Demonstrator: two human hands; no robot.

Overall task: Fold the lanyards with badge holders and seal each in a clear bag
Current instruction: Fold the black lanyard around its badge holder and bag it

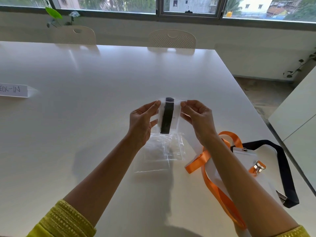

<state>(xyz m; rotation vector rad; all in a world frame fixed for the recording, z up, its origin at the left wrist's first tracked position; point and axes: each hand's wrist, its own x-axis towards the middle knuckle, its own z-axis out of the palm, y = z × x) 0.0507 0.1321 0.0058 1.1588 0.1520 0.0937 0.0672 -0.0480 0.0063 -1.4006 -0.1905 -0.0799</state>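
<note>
I hold a small clear bag (pixel 177 115) upright above the white table (pixel 102 74). Inside it sits a folded black lanyard (pixel 167 117) with a white badge holder behind it. My left hand (pixel 142 124) pinches the bag's top left edge and my right hand (pixel 198 118) pinches its top right edge. Below the bag, empty clear bags (pixel 159 154) lie flat on the table. To the right lie an orange lanyard (pixel 212 183), a black lanyard (pixel 285 170) and their badge holders (pixel 244 158), partly hidden by my right forearm.
A white folded sign (pixel 14 90) with handwriting stands at the table's left edge. Two cream chairs (pixel 171 39) are pushed in at the far side under the windows. Another white table edge (pixel 297 117) shows at the right, across a gap of floor.
</note>
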